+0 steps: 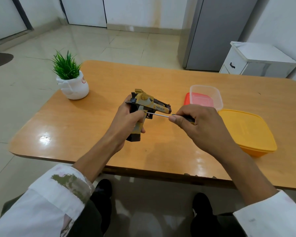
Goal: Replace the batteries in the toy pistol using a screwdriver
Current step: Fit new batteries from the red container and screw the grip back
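A table (109, 89) bore a yellow box (246, 130), a clear tub (206, 94) on a red lid (187, 100), and a plant (72, 82). Above its middle the left hand (126, 124) gripped the pistol (150, 103) by the handle, barrel pointing right. The right hand (200, 124) pinched the screwdriver (161, 115), its tip against the pistol by the trigger.

Glossy orange-brown wooden table (109, 79), rounded corners. Far left: white ceramic pot with green grass plant (75, 88). Right: red plastic lid (187, 99) under clear plastic tub (217, 97); lidded yellow plastic box (246, 130) just beside.
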